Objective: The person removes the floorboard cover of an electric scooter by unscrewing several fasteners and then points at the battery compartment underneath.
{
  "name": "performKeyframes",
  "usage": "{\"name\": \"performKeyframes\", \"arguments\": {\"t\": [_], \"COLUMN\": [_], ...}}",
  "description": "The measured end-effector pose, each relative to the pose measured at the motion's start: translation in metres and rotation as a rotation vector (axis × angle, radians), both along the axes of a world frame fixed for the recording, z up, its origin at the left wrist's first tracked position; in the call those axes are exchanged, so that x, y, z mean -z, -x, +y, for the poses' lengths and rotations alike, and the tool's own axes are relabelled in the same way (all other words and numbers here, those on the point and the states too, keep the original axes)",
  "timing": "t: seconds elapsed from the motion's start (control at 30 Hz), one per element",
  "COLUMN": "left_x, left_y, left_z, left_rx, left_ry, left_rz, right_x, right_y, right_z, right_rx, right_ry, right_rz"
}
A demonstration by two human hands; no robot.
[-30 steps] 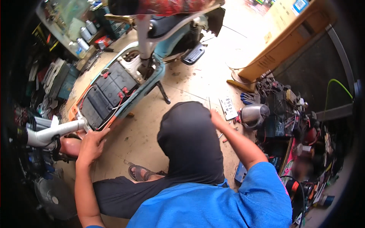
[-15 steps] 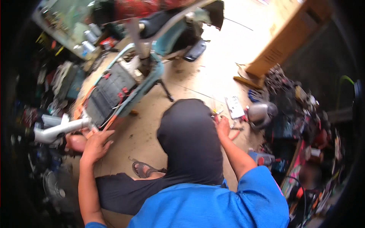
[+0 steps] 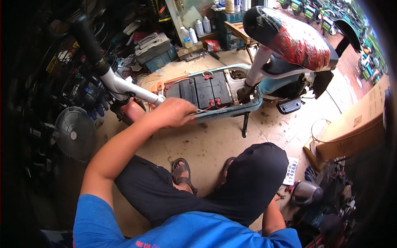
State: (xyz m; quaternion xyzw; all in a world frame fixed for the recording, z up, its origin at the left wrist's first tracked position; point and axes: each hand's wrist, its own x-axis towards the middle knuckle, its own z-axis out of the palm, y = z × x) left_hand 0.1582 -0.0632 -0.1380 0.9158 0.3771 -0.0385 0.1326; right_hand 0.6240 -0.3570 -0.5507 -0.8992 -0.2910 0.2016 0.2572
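My left hand (image 3: 177,112) is at the near front edge of a light blue electric scooter's open floor frame (image 3: 225,112). Its fingers are curled together, and a thin pale wire (image 3: 206,109) runs from beside the fingertips toward the red terminals. What they grip is not clear. Inside the frame lie dark grey batteries (image 3: 203,91) with red connectors. Left of that hand rises the scooter's white steering column (image 3: 138,91). Of my right arm only the forearm (image 3: 273,219) shows; my right hand is hidden behind my bent knee.
A wire-guard fan (image 3: 74,133) stands at the left. The scooter's seat (image 3: 304,41) is wrapped in red and clear plastic. At right are a cardboard box (image 3: 351,124), a white plate (image 3: 290,171) and a silver rounded part (image 3: 307,192). Spray cans (image 3: 199,27) stand at the back.
My view has swung left toward the scooter. My left hand has moved from beside the steering column to the battery frame's edge. My right hand has gone out of sight behind my knee.
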Motion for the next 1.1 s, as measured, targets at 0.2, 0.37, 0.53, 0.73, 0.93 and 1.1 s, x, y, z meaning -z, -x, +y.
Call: {"name": "performKeyframes", "arguments": {"t": [0.2,0.37,0.53,0.73,0.93,1.1], "left_x": [0.069,0.117,0.14,0.146,0.149,0.151], "left_y": [-0.035,-0.062,-0.074,-0.076,-0.077,-0.077], "left_z": [0.058,0.1,0.124,0.123,0.121,0.12], "left_rx": [-0.022,0.01,0.077,0.135,0.129,0.194], "left_ry": [-0.153,-0.21,-0.127,-0.194,-0.156,-0.246], "left_rz": [-0.05,-0.18,-0.089,-0.134,-0.096,-0.186], "right_x": [-0.061,-0.222,-0.421,-0.511,-0.475,-0.445], "right_y": [-0.008,-0.017,0.027,0.141,0.213,0.212], "right_z": [0.016,0.069,0.142,0.236,0.3,0.317], "right_rx": [-0.015,-0.188,-0.626,-0.908,-1.046,-1.039], "right_ry": [-0.199,-0.425,-0.648,-0.784,-1.041,-0.884], "right_rz": [0.074,0.158,0.376,-0.044,-0.196,-0.125]}}
